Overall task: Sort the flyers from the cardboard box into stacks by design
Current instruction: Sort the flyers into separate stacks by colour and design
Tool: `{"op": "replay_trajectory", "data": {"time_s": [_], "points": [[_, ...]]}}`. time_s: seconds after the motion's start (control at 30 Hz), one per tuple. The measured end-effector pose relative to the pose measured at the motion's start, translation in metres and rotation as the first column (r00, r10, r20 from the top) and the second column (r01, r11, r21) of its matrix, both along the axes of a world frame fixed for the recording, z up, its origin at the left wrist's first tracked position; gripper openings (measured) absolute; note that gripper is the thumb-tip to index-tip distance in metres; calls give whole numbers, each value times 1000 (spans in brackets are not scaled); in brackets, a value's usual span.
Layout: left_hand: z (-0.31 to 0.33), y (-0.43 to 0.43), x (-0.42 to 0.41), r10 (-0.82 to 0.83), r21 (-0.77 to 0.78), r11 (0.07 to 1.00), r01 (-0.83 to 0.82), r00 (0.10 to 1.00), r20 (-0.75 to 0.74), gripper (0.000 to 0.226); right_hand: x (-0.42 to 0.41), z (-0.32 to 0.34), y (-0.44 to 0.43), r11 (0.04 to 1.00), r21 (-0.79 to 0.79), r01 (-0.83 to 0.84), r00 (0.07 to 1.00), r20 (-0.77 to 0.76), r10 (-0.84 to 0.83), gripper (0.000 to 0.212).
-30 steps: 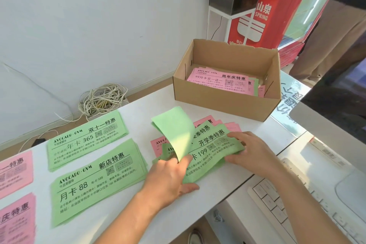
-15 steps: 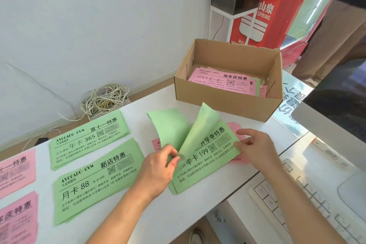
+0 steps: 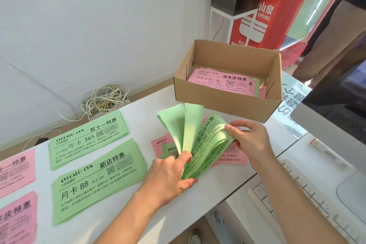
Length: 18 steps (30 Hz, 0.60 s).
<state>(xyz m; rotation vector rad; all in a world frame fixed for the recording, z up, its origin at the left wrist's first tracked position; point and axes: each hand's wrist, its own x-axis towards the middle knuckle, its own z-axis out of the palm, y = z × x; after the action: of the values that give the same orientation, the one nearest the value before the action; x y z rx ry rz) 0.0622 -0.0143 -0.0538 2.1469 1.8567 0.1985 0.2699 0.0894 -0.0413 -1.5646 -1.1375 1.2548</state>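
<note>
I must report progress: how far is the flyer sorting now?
Done: green stacks and pink stacks lie sorted at the left. In hand: left hand and right hand fan a green bundle above loose pink flyers. Left: those, plus flyers in the box.

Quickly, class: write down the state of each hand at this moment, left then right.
Left hand: pinching the green flyers at their near end, sheets fanned up.
Right hand: holding the same green flyers at the other end.

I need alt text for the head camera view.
The left hand and right hand fan out a bundle of green flyers on a white table. Green stacks and pink stacks lie to the left; a cardboard box behind holds more.
</note>
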Motion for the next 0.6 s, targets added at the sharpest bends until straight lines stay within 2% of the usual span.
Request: {"op": "replay_trajectory", "data": {"time_s": [0.13, 0.2, 0.3, 0.43, 0.53, 0.6], "points": [[-3, 6, -12, 93, 23, 995, -102, 965, 247, 15, 1, -7, 2, 999, 34, 12, 998, 67, -14, 21], [-6, 9, -17, 158, 49, 982, -181, 939, 305, 12, 4, -13, 3, 1000, 24, -4, 990, 142, 0, 18], [-9, 10, -19, 200, 62, 969, -237, 912, 359, 20, 9, -16, 3, 1000, -2, -24, 972, 236, 23, 15], [-11, 8, -18, 167, 81, 974, -213, 909, 383, 25, 11, -16, 3, 999, -13, -33, 948, 315, 36, 17], [-11, 7, -17, 115, 104, 981, -164, 924, 364, 47, 11, -14, 4, 1000, -21, -16, 960, 280, 21, 15], [-6, 4, -16, 75, 74, 992, -103, 945, 317, 64, 10, -11, 5, 998, -60, 9, 986, 169, 2, 12]]}}
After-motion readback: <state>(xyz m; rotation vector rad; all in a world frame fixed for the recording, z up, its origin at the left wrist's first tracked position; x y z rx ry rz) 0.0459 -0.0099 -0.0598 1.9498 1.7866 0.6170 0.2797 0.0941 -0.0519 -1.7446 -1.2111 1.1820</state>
